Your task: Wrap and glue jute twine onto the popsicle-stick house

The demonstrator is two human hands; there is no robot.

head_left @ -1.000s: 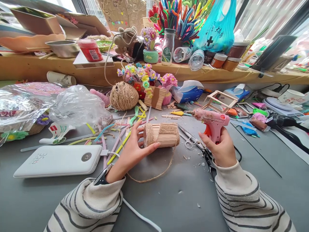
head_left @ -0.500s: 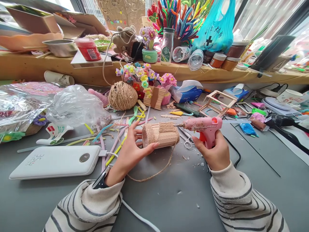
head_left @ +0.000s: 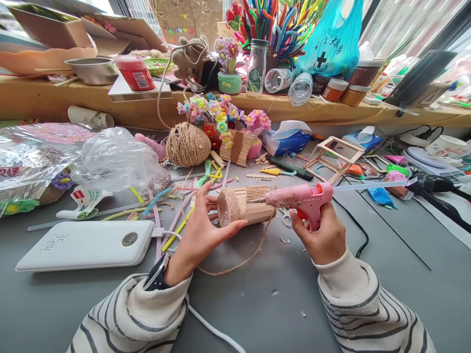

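Observation:
My left hand (head_left: pixel 200 230) grips one end of a small wooden-stick cylinder (head_left: pixel 246 206) wrapped with jute twine, held on its side just above the grey table (head_left: pixel 257 304). Pink and grubby, a glue gun (head_left: pixel 303 200) sits in my right hand (head_left: pixel 324 238), and its nozzle touches the top of the cylinder. A loose strand of twine (head_left: pixel 235 264) hangs from the cylinder and loops over the table. The twine ball (head_left: pixel 187 144) lies behind, to the left.
A white power bank (head_left: pixel 86 244) with its cable lies at the left, clear plastic bags (head_left: pixel 114 159) behind it. Pipe cleaners (head_left: pixel 172 206), scissors (head_left: pixel 285 215), a tissue pack (head_left: pixel 287 139), a stick frame (head_left: pixel 333 154) and craft flowers (head_left: pixel 217 115) crowd the far side. A cluttered wooden shelf (head_left: pixel 235 105) runs along the back.
My right hand has brought the glue gun leftward from beside the scissors until its nozzle meets the cylinder. My left hand has kept hold of the cylinder, tilting it slightly.

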